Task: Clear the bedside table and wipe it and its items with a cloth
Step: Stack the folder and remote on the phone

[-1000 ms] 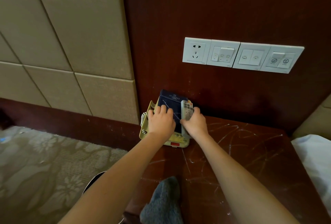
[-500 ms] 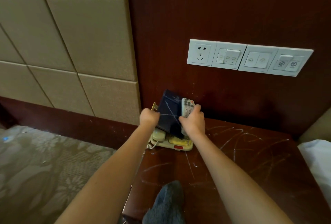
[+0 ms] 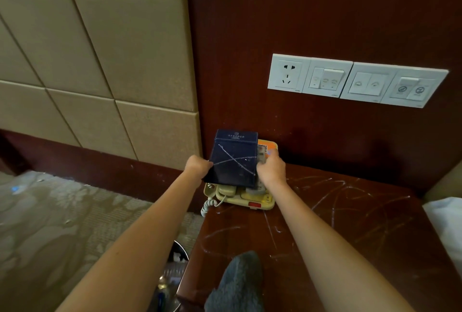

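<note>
Dark red-brown wood panelling backs a bedside table (image 3: 350, 224) of the same wood; its top is covered in pale scratches.

Item 1. A dark blue box (image 3: 233, 161) is at the table's far left corner, over the telephone, tilted with its scratched broad face toward the camera. Pale lettering shows on its upper end but is too small to read. Whether its lower edge touches the telephone cannot be told.

Item 2. The left hand (image 3: 197, 165) grips the box's left edge, fingers curled round it.

Item 3. The right hand (image 3: 272, 169) is clamped at the box's right edge, its fingers curled round a pale remote control (image 3: 261, 155) that is held upright just beside the box. Most of the remote is hidden.

Item 4. A cream-yellow telephone (image 3: 240, 195) lies flat on the table under the box, handset on its left side, a red mark on its near edge and a coiled cord (image 3: 208, 205) hanging at the table's left edge.

Item 5. A grey cloth (image 3: 237, 284) lies bunched at the table's near edge, well apart from both hands.

Item 6. A white row of socket and switches (image 3: 355, 80) is on the panelling above the table.

Item 7. Beige padded wall panels (image 3: 100, 49) are to the left, patterned carpet (image 3: 50, 224) is below them, and white bedding (image 3: 447, 224) is at the right edge.
</note>
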Demonstrator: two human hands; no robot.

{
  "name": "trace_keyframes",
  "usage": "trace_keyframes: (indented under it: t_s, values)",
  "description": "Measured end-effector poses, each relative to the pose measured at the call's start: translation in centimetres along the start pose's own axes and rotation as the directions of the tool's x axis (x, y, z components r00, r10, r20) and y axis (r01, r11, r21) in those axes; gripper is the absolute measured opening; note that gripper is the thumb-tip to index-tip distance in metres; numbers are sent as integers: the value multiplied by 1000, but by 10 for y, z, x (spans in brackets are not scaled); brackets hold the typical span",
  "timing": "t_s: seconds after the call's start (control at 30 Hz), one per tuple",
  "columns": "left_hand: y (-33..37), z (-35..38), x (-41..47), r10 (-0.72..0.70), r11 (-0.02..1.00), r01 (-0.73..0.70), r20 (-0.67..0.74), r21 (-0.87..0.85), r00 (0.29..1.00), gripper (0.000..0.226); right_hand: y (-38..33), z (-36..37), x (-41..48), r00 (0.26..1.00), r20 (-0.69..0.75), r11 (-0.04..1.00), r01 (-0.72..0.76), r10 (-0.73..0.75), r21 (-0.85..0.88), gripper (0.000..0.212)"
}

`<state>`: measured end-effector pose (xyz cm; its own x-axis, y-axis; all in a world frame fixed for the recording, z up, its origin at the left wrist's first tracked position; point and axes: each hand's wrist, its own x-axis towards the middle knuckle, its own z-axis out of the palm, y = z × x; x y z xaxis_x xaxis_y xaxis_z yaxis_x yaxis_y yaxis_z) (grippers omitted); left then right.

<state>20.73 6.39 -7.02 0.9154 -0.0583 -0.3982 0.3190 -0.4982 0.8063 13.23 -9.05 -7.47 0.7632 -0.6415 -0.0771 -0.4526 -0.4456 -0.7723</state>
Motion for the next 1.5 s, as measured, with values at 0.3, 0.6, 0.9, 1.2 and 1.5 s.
trace_keyframes:
  t_s: [0.3,0.6,0.9,1.2,1.5]
  values:
    - [11,22,-6,107,994,-109,62,31,992,24,8,-15,-1,996,63,997,-59,63,-56,40]
    - [11,23,-50,72,975,-51,-91,214,993,45,10,-34,-38,975,154,831,217,-160,-512,36]
    - [-54,24,-136,235,746,-367,296,556,926,35,30,-51,-138,904,425,755,253,37,-605,29]
    - [-126,39,-191,130,657,-355,363,665,923,42,73,-28,-219,857,487,893,78,167,-443,13]
    - [-77,14,-220,362,841,-455,319,294,876,44,39,-75,-235,991,103,994,77,-84,74,5]
